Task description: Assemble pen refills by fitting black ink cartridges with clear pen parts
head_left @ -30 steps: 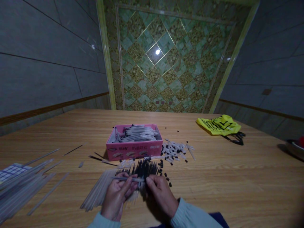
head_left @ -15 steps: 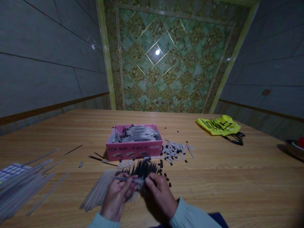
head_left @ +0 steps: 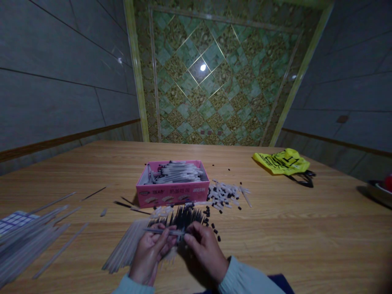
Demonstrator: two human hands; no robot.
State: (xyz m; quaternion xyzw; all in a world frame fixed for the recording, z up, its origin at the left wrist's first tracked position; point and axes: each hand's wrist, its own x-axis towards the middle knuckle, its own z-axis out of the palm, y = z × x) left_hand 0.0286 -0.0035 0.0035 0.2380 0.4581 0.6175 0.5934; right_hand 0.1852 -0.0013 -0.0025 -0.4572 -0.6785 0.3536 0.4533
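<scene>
My left hand (head_left: pixel 151 251) pinches a thin translucent pen tube (head_left: pixel 159 231) that lies roughly level, pointing left. My right hand (head_left: pixel 203 249) is closed at the tube's right end, thumb and forefinger together. Just beyond the hands lies a dense row of black-tipped refills (head_left: pixel 185 218), partly covered by my fingers. Clear tubes (head_left: pixel 122 247) fan out beside my left hand. Behind them stands a pink box (head_left: pixel 173 194) filled with assembled-looking pens (head_left: pixel 180 172). Small white and black pieces (head_left: pixel 223 196) are scattered right of the box.
More long clear tubes (head_left: pixel 33 245) are piled at the left over a blue-checked cloth (head_left: pixel 18 220). A yellow bag (head_left: pixel 283 161) with black handles lies at the back right. A bowl (head_left: pixel 381 192) stands at the far right edge of the wooden table (head_left: pixel 290 232).
The fingers of my right hand have shifted slightly at the end of the tube. My left hand and the tube have hardly moved.
</scene>
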